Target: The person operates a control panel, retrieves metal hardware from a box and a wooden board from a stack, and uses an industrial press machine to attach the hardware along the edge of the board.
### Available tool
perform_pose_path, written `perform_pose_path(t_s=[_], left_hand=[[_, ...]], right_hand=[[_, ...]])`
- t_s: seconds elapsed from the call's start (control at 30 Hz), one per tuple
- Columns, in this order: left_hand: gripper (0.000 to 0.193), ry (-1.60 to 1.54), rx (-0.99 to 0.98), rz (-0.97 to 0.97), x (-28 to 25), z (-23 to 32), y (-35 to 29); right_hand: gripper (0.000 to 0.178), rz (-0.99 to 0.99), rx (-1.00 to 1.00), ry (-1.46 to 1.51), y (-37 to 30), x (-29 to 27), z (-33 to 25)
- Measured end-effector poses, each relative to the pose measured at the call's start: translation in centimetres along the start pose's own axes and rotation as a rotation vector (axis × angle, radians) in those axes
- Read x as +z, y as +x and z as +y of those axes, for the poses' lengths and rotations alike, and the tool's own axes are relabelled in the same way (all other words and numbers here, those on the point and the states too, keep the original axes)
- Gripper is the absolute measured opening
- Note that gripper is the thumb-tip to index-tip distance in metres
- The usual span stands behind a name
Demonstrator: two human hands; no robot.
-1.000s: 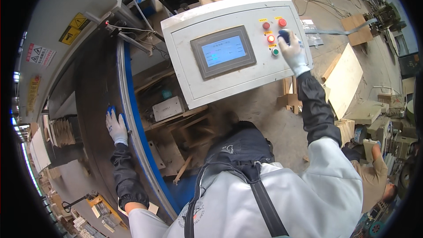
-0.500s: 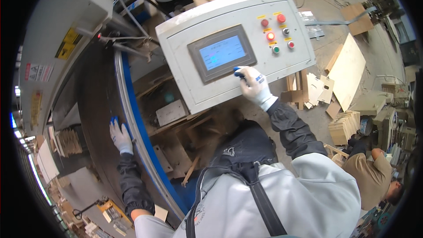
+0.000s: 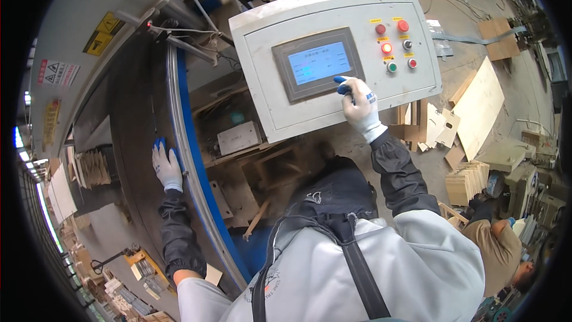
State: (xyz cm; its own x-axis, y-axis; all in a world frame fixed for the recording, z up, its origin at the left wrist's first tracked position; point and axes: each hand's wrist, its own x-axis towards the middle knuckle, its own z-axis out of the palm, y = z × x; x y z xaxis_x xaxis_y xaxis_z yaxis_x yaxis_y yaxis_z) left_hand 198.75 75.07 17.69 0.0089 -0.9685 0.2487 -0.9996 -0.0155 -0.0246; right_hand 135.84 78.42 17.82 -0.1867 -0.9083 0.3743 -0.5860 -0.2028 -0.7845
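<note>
My left hand, in a white glove with blue fingertips, rests flat on the dark machine table, fingers spread, beside a metal rail with a blue side. My right hand, gloved alike, is at the lower right corner of the touchscreen. Its index finger points at the screen's frame, the other fingers are partly bent, and it holds nothing. Whether the fingertip touches the screen I cannot tell. The screen sits in a grey control box, with several round buttons to its right; one glows red.
A large grey machine housing with warning labels rises at the left. Under the control box lie wood pieces and a white box. Wooden panels and a board stack stand at right. Another person works at the lower right.
The view has shifted, so the control box sits farther right. My right hand stays by the screen's lower right corner, its index finger more extended. My left hand still lies on the table.
</note>
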Motion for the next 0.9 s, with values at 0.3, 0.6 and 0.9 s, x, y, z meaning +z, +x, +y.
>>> perform_pose_path(t_s=[0.3,0.6,0.9], left_hand=[[0.055,0.003,-0.018,-0.022,-0.2,-0.4,-0.7],[0.054,0.002,-0.008,-0.029,-0.4,0.0,-0.5],[0.053,-0.004,-0.010,-0.017,-0.5,-0.2,-0.5]], right_hand=[[0.033,-0.058,-0.087,0.049,-0.3,2.5,-1.6],[0.034,-0.077,-0.068,0.087,-0.4,4.2,-2.2],[0.027,0.013,0.092,0.090,0.1,2.1,-0.5]])
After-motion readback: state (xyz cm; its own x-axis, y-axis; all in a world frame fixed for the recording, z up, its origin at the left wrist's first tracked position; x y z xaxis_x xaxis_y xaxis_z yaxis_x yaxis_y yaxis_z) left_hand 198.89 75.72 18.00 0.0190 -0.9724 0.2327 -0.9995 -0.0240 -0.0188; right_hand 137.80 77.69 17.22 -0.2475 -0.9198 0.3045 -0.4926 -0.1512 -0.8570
